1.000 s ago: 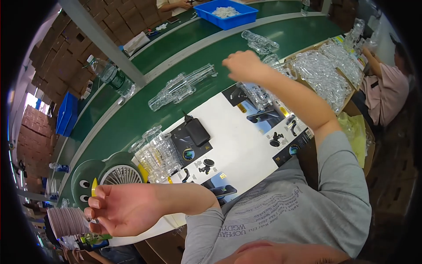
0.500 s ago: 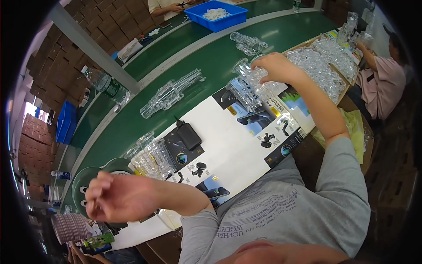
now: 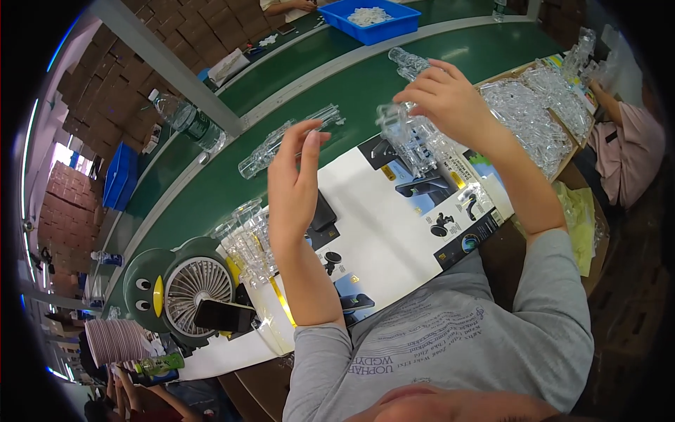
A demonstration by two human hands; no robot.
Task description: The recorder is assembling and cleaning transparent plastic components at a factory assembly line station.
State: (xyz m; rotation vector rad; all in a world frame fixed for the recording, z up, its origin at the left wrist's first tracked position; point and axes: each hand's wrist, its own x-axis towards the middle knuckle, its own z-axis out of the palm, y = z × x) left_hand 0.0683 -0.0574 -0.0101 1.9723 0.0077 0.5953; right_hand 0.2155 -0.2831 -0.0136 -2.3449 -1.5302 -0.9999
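My right hand (image 3: 453, 109) is above the far right of the white printed card sheet (image 3: 380, 211). Its fingers are bent and closed on a clear plastic part (image 3: 394, 121), whose outline is blurred. Below it, several clear plastic parts (image 3: 420, 160) lie on the sheet's far edge. My left hand (image 3: 295, 179) is raised over the middle left with nothing in it, its fingers upright and thumb apart. Behind it, a long clear plastic assembly (image 3: 264, 156) lies on the green table (image 3: 211, 186), partly hidden. Another clear plastic assembly (image 3: 408, 62) lies farther back.
Clear plastic pieces (image 3: 246, 239) are grouped at the sheet's left, near a black box-shaped object (image 3: 323, 214), a green fan (image 3: 200, 292) and a phone (image 3: 223, 316). Cartons of clear parts (image 3: 524, 116) stand right, beside another person (image 3: 629, 158). A bottle (image 3: 188, 121) and blue tray (image 3: 369, 20) stand beyond.
My left hand has swung from over the fan to the right and up, uncovering the fan and phone. My right hand has lifted slightly with a clear part at its fingertips. The view has shifted.
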